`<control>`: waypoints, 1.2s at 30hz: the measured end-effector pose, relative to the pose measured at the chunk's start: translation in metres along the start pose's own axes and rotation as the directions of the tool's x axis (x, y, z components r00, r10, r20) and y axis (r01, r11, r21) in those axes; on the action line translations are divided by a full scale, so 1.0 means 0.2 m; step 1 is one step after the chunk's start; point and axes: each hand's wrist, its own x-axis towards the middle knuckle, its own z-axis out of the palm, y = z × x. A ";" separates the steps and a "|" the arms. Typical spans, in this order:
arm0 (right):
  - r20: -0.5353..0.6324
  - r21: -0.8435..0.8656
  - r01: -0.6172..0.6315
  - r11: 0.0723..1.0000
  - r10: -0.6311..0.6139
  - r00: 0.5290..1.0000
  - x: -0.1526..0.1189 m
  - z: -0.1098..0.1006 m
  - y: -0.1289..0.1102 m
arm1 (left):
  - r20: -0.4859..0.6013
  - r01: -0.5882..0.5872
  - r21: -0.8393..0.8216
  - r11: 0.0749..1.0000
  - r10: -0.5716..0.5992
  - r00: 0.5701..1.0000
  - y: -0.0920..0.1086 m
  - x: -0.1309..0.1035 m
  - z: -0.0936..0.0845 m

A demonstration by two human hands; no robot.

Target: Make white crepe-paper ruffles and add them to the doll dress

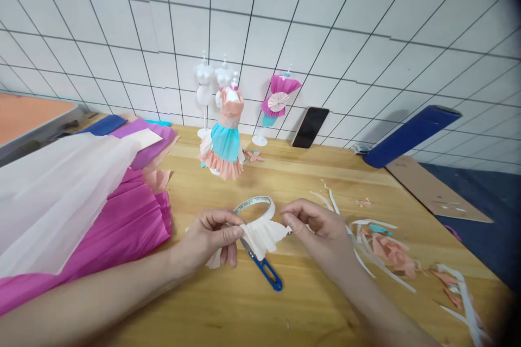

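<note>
Being pinched at its left end between thumb and fingers of the left hand [222, 232] is a piece of cream crepe paper [262, 238], fanned out, pleated, ragged along the lower edge. Grip there is narrow, paper clearly held. Right hand [315, 225] is placed at the paper's other end, thumb and forefinger brought close together by its tip; whether the paper is actually caught there cannot be told. Paper is positioned above the wooden table [195, 303], between the two hands. A pale scrap [214, 259] is seen below the left hand; whether it is joined to the same piece cannot be told.

Behind the paper, a white tape roll [266, 207] is partly covered, green print seen on its inner side. Blue-handled scissors [268, 275] are left on the table, handle toward the lower right, upper part hidden by the paper.

Toward the wall, a dress form [226, 141] is dressed in peach and turquoise; beside it two bare white forms [204, 87] are stood. Another form [280, 98] is clothed in magenta, with a pale round pleated piece at the front. A phone [310, 127] is leaned against the tiled wall [325, 54]. Crepe sheets [134, 211] are piled at left, mostly white and magenta. Peach and white offcuts [393, 255] are scattered at right.
</note>
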 end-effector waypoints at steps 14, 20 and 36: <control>0.183 0.495 -0.376 0.783 0.329 0.926 0.05 0.08 0.07 | 0.093 -0.024 0.138 0.990 0.012 0.996 -0.01 0.06 -0.05; 0.088 0.558 -0.227 0.798 0.215 0.973 0.03 0.10 0.05 | 0.065 -0.231 0.350 0.908 0.223 0.973 0.04 0.02 -0.01; -0.067 0.512 0.114 0.851 -0.093 0.993 -0.02 0.16 0.07 | -0.239 -0.206 0.265 0.942 0.271 0.932 -0.02 -0.01 0.04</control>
